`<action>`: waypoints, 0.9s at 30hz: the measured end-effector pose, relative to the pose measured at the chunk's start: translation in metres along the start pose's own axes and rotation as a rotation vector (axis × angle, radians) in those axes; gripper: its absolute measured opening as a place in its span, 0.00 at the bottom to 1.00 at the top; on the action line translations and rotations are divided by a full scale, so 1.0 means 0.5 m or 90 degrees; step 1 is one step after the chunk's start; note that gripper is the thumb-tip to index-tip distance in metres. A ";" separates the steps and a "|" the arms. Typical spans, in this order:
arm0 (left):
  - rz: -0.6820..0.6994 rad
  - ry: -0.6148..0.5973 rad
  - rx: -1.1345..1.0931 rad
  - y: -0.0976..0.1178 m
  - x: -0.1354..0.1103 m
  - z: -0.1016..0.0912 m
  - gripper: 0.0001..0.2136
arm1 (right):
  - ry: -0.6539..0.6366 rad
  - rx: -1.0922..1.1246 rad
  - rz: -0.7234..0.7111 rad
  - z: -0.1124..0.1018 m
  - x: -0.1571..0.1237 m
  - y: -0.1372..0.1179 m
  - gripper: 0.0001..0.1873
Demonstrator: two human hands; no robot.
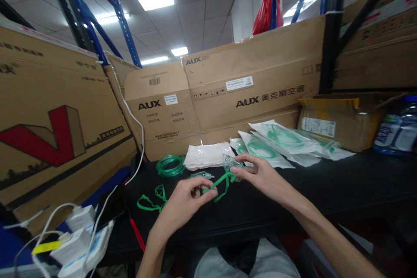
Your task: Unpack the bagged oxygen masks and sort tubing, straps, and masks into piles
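Observation:
Between the fingers of my right hand [257, 176] is a clear oxygen mask [228, 162], held a little above the black table. A green elastic strap [222, 179] runs from the mask to my left hand [187, 200], which pinches it between thumb and fingers. Just beyond my left hand lies a small clear nebulizer cup [202, 175] with a pale tip. A coil of green tubing [170, 166] rests behind it. Another green strap [153, 202] lies loose on the table, left of my left hand.
White packets [208, 155] and sealed pouches with green tubing [280, 139] lie along the back. A cardboard wall [215, 108] closes the rear. At right stand an open carton [348, 126] and a blue-capped bottle [397, 128]. A power strip [87, 252] with white cables sits at lower left.

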State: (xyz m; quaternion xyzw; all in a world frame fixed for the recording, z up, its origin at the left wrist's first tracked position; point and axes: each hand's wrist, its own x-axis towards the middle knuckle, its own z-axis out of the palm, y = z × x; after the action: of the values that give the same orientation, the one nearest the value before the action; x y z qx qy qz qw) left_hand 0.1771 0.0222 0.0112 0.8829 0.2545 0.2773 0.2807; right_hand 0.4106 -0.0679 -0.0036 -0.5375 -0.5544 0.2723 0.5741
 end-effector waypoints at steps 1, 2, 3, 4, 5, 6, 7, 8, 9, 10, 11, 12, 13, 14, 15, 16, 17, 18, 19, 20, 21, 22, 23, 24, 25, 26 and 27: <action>-0.006 0.000 0.016 -0.006 -0.002 -0.010 0.11 | 0.017 -0.007 -0.007 -0.007 0.001 -0.002 0.23; -0.011 0.024 0.030 -0.012 -0.004 -0.021 0.11 | 0.032 -0.009 -0.012 -0.015 0.002 -0.005 0.22; -0.015 0.072 0.042 -0.019 -0.006 -0.032 0.11 | 0.044 -0.010 -0.017 -0.023 0.002 -0.010 0.21; -0.020 0.141 0.054 -0.025 -0.008 -0.042 0.12 | 0.049 -0.010 -0.020 -0.032 0.001 -0.015 0.20; -0.026 0.216 0.061 -0.030 -0.011 -0.051 0.12 | 0.045 -0.011 -0.022 -0.039 0.000 -0.021 0.19; -0.031 0.288 0.063 -0.033 -0.014 -0.059 0.12 | 0.037 -0.011 -0.022 -0.046 -0.002 -0.026 0.18; -0.034 0.347 0.059 -0.035 -0.017 -0.065 0.12 | 0.026 -0.012 -0.022 -0.050 -0.003 -0.032 0.17; -0.033 0.393 0.051 -0.035 -0.020 -0.070 0.12 | 0.015 -0.014 -0.021 -0.052 -0.005 -0.036 0.16; -0.026 0.423 0.040 -0.033 -0.023 -0.073 0.12 | 0.008 -0.015 -0.020 -0.052 -0.006 -0.040 0.15; -0.016 0.436 0.029 -0.030 -0.025 -0.075 0.12 | 0.004 -0.011 -0.019 -0.050 -0.007 -0.042 0.15; -0.002 0.428 0.018 -0.026 -0.026 -0.076 0.12 | 0.004 -0.003 -0.018 -0.047 -0.007 -0.043 0.15; 0.012 0.394 0.009 -0.022 -0.027 -0.078 0.11 | 0.005 0.008 -0.016 -0.044 -0.007 -0.045 0.16; 0.023 0.333 0.001 -0.018 -0.028 -0.079 0.11 | 0.005 0.021 -0.013 -0.040 -0.007 -0.045 0.17; 0.032 0.254 -0.007 -0.014 -0.029 -0.081 0.12 | 0.002 0.035 -0.011 -0.036 -0.007 -0.046 0.18; 0.038 0.175 -0.014 -0.010 -0.029 -0.081 0.13 | -0.001 0.045 -0.010 -0.032 -0.008 -0.047 0.18; 0.044 0.111 -0.019 -0.006 -0.028 -0.080 0.15 | -0.004 0.048 -0.010 -0.029 -0.009 -0.049 0.19; 0.049 0.073 -0.020 -0.001 -0.027 -0.077 0.16 | -0.010 0.044 -0.009 -0.025 -0.011 -0.050 0.19; 0.054 0.063 -0.020 0.005 -0.026 -0.072 0.16 | -0.020 0.036 -0.007 -0.021 -0.014 -0.050 0.19; 0.059 0.075 -0.018 0.011 -0.024 -0.065 0.14 | -0.034 0.030 -0.003 -0.017 -0.016 -0.051 0.19; 0.063 0.092 -0.015 0.018 -0.022 -0.056 0.13 | -0.049 0.026 0.001 -0.011 -0.019 -0.050 0.19; 0.067 0.102 -0.011 0.025 -0.020 -0.046 0.12 | -0.064 0.024 0.006 -0.006 -0.022 -0.049 0.19; 0.070 0.102 -0.009 0.031 -0.018 -0.035 0.11 | -0.078 0.025 0.011 0.000 -0.024 -0.047 0.19; 0.074 0.092 -0.008 0.037 -0.016 -0.025 0.11 | -0.088 0.027 0.013 0.006 -0.026 -0.044 0.19; 0.079 0.076 -0.008 0.041 -0.015 -0.015 0.11 | -0.093 0.027 0.011 0.011 -0.027 -0.042 0.19; 0.085 0.060 -0.008 0.044 -0.014 -0.006 0.10 | -0.096 0.024 0.009 0.015 -0.028 -0.039 0.18; 0.090 0.047 -0.011 0.046 -0.013 0.001 0.10 | -0.100 0.020 0.004 0.018 -0.028 -0.037 0.18; 0.094 0.041 -0.015 0.047 -0.011 0.007 0.09 | -0.103 0.018 0.000 0.020 -0.028 -0.036 0.19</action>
State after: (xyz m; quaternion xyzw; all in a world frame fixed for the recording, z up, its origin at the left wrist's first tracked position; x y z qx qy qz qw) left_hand 0.1821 0.0008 0.0217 0.8868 0.1941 0.3281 0.2613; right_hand 0.3927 -0.0824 0.0062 -0.5060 -0.5949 0.3227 0.5348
